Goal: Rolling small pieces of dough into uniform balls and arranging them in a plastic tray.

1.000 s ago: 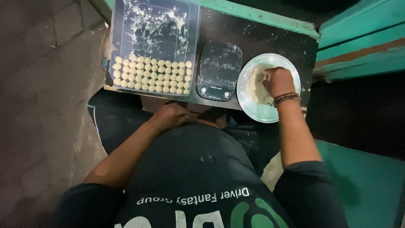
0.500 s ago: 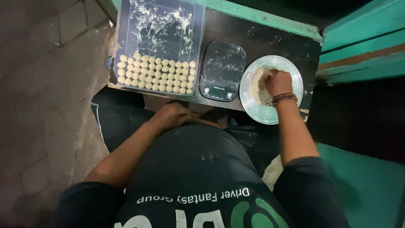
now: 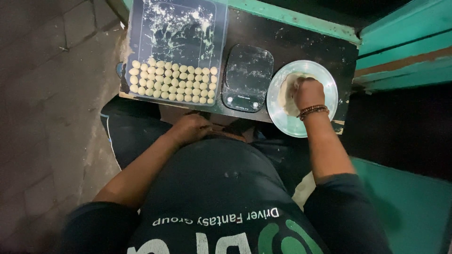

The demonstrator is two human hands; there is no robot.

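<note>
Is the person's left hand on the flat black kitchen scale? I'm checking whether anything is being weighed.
No, the left hand rests near the person's lap below the table edge, while the black scale sits bare.

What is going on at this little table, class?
A person looks down over a dark table. The right hand presses into a lump of pale dough in a round bowl. The left hand rests in the lap by the table's near edge, holding nothing visible. A floury kitchen scale sits in the middle, and a tray on the left holds rows of small dough balls.
</note>
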